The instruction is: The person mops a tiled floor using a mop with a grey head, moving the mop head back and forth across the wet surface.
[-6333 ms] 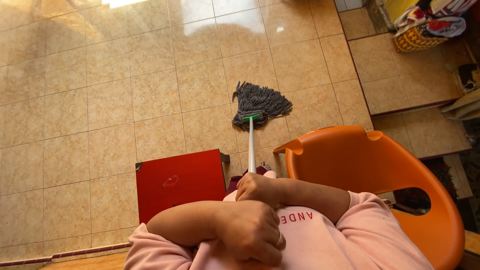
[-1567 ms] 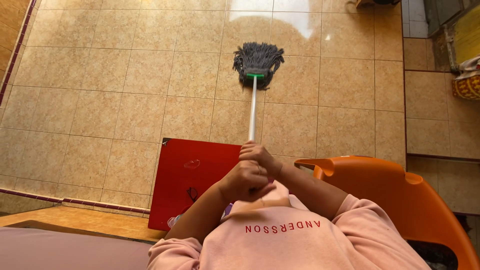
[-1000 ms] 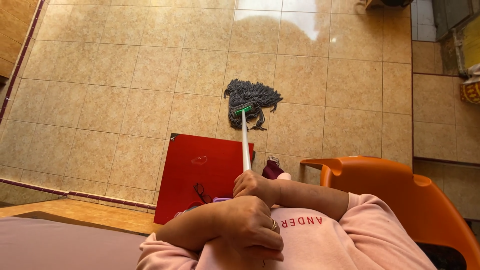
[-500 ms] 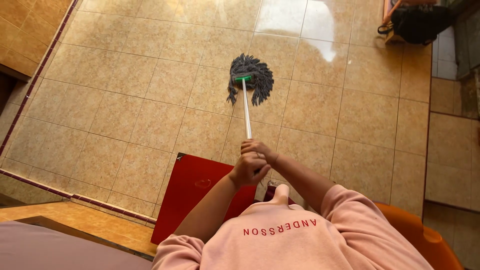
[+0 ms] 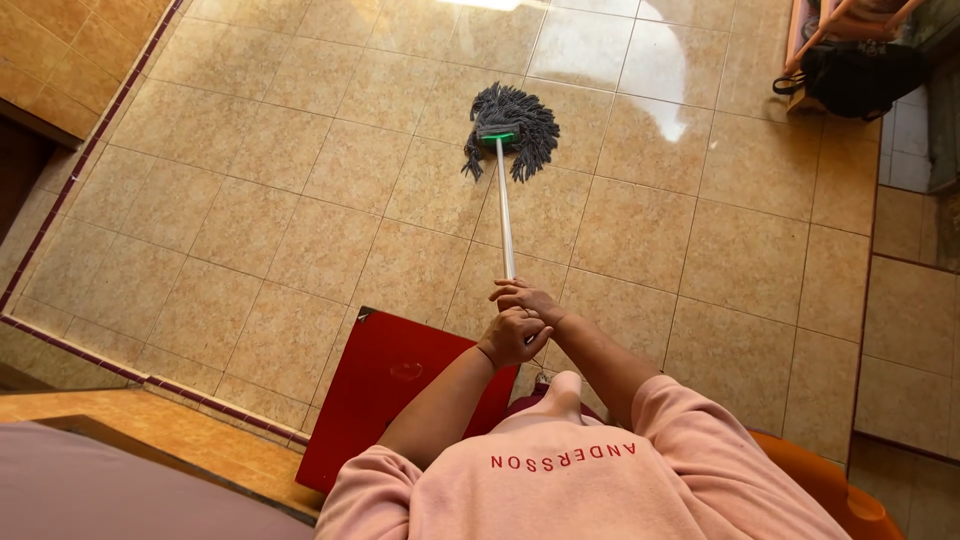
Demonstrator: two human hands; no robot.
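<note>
Basically one mopping moment, everything placed against the red table [image 5: 385, 385], which sits low centre on the beige tiled floor [image 5: 250, 220]. Left of the table: a dark red tile border [image 5: 75, 345] running diagonally, with a wooden ledge [image 5: 150, 430] below it at the bottom left. Over the table's right edge: the left hand [image 5: 512, 337], fist closed around the lower end of the mop handle [image 5: 504, 215]. Just above it and touching it, the right hand [image 5: 527, 297], fingers curled over the same white handle; both arms stretched forward, pink sleeves pushed up. Handle runs from the hands up and away from the table, nearly straight. Mop head [image 5: 510, 125], dark grey strings with a green clamp, lies flat on the floor well beyond the table's far edge, strings fanned out, next to a bright glare patch on wet-looking tiles. Below the table's right side: the person's pink sweatshirt [image 5: 560, 480] with red lettering. Right of the table, bottom corner: orange plastic chair [image 5: 830, 490], only the edge showing. Far upper right from the table: a black bag [image 5: 855, 75] by a wooden frame, beside a step in the floor.
</note>
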